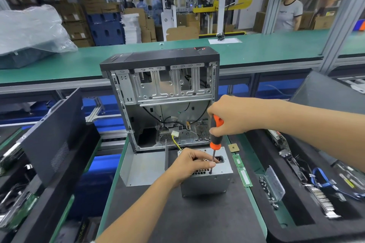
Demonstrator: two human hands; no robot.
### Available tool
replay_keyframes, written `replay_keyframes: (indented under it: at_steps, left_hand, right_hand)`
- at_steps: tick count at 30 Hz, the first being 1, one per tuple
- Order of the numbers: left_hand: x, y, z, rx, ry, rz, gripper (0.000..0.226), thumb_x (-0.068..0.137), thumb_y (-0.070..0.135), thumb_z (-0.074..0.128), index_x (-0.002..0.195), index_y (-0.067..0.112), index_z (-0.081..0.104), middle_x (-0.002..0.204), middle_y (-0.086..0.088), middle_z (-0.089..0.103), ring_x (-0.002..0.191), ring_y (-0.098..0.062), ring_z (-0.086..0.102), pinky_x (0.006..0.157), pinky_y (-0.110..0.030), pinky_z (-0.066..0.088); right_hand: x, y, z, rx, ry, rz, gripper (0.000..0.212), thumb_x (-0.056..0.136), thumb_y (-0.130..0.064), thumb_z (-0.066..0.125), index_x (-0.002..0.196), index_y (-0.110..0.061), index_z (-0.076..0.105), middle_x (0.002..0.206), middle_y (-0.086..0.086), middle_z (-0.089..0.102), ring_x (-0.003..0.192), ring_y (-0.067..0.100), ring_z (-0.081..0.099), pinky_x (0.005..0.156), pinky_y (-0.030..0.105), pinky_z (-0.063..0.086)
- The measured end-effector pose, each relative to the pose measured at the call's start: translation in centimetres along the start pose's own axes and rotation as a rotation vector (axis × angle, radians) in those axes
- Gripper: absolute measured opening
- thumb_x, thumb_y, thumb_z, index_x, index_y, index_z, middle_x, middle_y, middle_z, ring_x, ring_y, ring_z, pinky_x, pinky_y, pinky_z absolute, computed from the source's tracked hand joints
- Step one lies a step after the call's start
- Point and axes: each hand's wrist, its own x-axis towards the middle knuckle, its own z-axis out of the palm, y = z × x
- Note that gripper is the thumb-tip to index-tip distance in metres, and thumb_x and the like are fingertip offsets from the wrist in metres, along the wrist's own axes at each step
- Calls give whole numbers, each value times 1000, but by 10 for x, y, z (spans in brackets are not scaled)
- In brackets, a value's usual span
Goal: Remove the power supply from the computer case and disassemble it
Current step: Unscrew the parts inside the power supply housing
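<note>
The grey metal power supply (205, 184) stands on the dark mat in front of the open computer case (164, 92). Its vented face with the power socket points up. My left hand (189, 163) rests on top of the power supply, fingers pinched near the screwdriver tip. My right hand (235, 116) grips the orange-and-black screwdriver (215, 134) by its handle. The screwdriver stands nearly upright, with its tip on the vented face near the right edge. A yellow-wired white connector (175, 134) hangs out of the case above the power supply.
A grey metal side panel (142, 165) lies left of the power supply. A green memory stick (242, 170) and a small chip (233, 147) lie to its right. A clear plastic box (273, 183) of screws, trays of parts at right, a dark panel (57, 134) at left.
</note>
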Motion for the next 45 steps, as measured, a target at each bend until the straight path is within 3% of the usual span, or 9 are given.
replay_keyframes:
  at_steps: [5,12,24,27,31,36,39,41,45]
  left_hand:
    - [-1,-1,-1,-20,-11,-1,12,85,12,74,96,8,76,62,12,66,64,0,56,70,-12,45]
    - [-2,2,-1,-15,-5,-10,8,82,18,77,89,20,80,89,-18,72,74,-10,56,74,-18,46]
    - [-3,2,-1,12,-5,-20,10,82,23,78,92,18,80,74,-8,64,73,-15,48,75,-21,42]
    - [-5,5,-1,14,-18,-22,6,83,22,77,89,21,80,81,-29,62,75,-19,47,79,-26,43]
    - [-6,4,0,9,-47,-28,11,85,22,75,96,20,79,65,-5,53,70,-17,38,77,-25,40]
    - [-10,9,0,28,-64,-5,15,86,16,73,82,29,80,93,-16,70,89,-16,62,83,-20,48]
    - [-9,9,2,55,-43,20,14,87,17,73,82,28,79,98,-25,69,83,-16,59,81,-24,46]
    - [-7,7,3,48,-21,28,10,86,20,74,82,27,79,93,-30,65,83,-19,53,81,-31,40]
    - [-6,6,4,34,-27,32,5,84,26,74,84,26,79,100,-32,64,83,-19,53,81,-32,42]
  right_hand:
    - [1,-2,-1,-6,-4,-6,34,90,-44,54,84,-11,51,62,1,47,58,20,45,46,24,32]
    - [-1,-4,-3,-27,-8,-21,37,91,-45,53,72,-16,42,62,1,47,58,19,46,46,24,31]
    - [-3,-6,-1,-14,11,-20,35,90,-47,54,88,-12,52,61,-2,42,51,13,38,48,23,34]
    - [-4,-7,0,-38,-23,-50,31,93,-45,52,97,-15,49,67,-4,40,56,10,40,48,23,31]
    - [-4,-12,-7,-41,-125,-141,23,94,-37,56,105,-22,44,82,-7,44,82,16,46,58,28,32]
    - [-5,-22,-10,-56,-163,-310,25,90,-20,62,104,-31,44,96,-8,34,71,8,38,52,23,24]
    - [-7,-17,-16,5,-214,-218,42,82,-48,68,113,-29,47,94,-9,41,84,12,47,61,24,38]
    - [-9,-14,-20,26,-190,-45,68,73,-77,52,109,-20,49,86,-3,56,78,16,61,64,31,50]
    - [-5,-21,-10,-181,-46,30,56,92,-64,30,93,-10,46,67,0,43,59,16,46,53,30,37]
